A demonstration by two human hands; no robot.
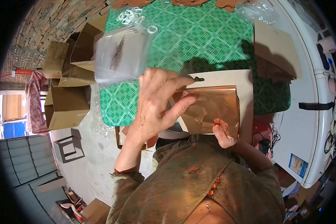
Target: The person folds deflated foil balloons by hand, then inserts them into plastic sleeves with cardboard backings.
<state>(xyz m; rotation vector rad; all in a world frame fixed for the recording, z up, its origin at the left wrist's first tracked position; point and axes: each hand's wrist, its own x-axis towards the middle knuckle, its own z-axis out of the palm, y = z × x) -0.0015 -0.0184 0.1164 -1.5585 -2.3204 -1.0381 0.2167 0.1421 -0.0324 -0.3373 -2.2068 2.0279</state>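
Note:
A shiny copper-coloured sheet or packet (212, 108) lies over a pale card (245, 89) at the near edge of the green checked table (198, 30). My left hand (156, 99) grips the upper left corner of the copper-coloured packet, thumb on top and fingers by the card's dark slot. My right hand (224, 137) holds its lower right edge, with the thumb on the front and the other fingers hidden behind. A stack of clear plastic bags (134, 48) rests on the table beyond my left hand.
White rings (130, 16) lie at the table's far left, brown pieces (190, 2) along its far edge. Cardboard sheets (276, 48) sit at the right beside a white surface (287, 127). Open cardboard boxes (69, 108) stand left. A red object (261, 136) with cables is near my right arm.

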